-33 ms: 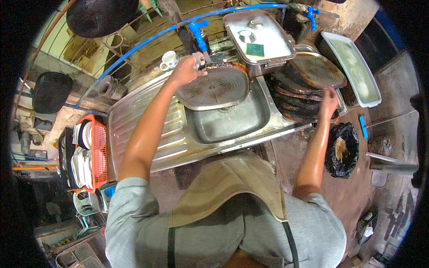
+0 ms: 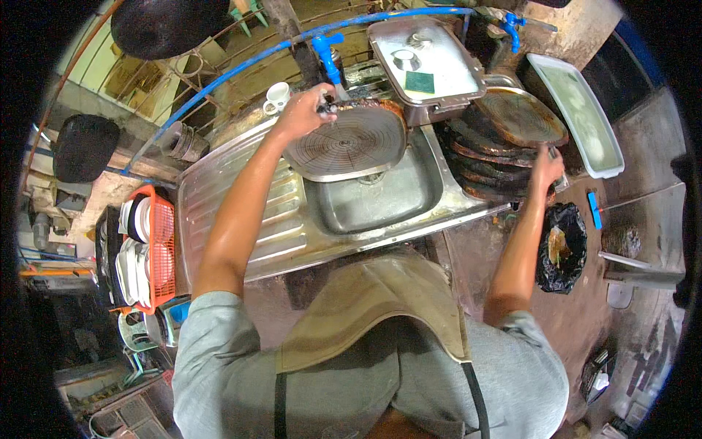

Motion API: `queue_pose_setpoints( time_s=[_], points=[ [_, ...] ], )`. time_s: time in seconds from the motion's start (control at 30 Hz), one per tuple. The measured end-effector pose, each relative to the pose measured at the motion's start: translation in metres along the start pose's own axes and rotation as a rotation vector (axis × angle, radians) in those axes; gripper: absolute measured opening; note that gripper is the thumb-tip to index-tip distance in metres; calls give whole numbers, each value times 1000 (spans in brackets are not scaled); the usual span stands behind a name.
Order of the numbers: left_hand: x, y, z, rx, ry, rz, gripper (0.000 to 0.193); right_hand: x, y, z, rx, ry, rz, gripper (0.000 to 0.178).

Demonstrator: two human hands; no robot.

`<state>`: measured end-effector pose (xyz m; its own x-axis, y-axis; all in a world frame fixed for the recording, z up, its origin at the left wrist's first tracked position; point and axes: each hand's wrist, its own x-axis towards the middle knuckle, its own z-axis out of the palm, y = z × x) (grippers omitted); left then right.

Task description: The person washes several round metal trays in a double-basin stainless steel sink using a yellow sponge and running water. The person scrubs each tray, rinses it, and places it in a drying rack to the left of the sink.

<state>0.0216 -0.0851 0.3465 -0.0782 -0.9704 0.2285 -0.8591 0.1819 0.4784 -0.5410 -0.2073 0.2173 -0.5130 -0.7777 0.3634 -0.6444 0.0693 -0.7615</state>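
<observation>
A round-cornered griddle pan [image 2: 345, 143] with ring-shaped grooves leans over the far part of the steel sink [image 2: 373, 201]. My left hand [image 2: 301, 115] is closed at its far left edge, with a small dark part showing at the fingers. To the right, blackened griddle pans [image 2: 475, 155] are stacked, and a similar ridged pan [image 2: 521, 115] lies on top. My right hand [image 2: 545, 170] is closed at the near right rim of that top pan; its fingertips are partly hidden.
Behind the sink stands a tub of suds [image 2: 428, 62] holding a green scouring pad [image 2: 420, 84]. A blue tap [image 2: 327, 51] rises beside a white mug [image 2: 277, 96]. Left is an orange basket of plates [image 2: 162, 249]; right, a pale tray [image 2: 581, 117] and a black-lined bin [image 2: 561, 249].
My right hand has shifted slightly up and to the right along the top pan's rim. My left hand and the pan over the sink have barely moved.
</observation>
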Motion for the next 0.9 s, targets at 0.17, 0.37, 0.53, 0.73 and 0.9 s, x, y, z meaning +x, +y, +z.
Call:
queue_pose_setpoints(
  time_s=[0.17,0.37,0.53,0.73,0.9],
  points=[
    [-17,-17,-57,69,35,-1,47,145,88,42,72,-327,294,89],
    [-148,-95,-129,233,291,-335,49,121,103,100,344,7,630,45],
    [-364,-225,-132,-567,690,-749,47,128,105,57,560,92,223,24],
    [-535,-214,-69,-967,898,-1217,54,35,-8,-51,672,19,261,28],
    [-534,-182,-35,-305,765,-1497,52,-26,-71,-134,739,-142,435,55]
  ],
)
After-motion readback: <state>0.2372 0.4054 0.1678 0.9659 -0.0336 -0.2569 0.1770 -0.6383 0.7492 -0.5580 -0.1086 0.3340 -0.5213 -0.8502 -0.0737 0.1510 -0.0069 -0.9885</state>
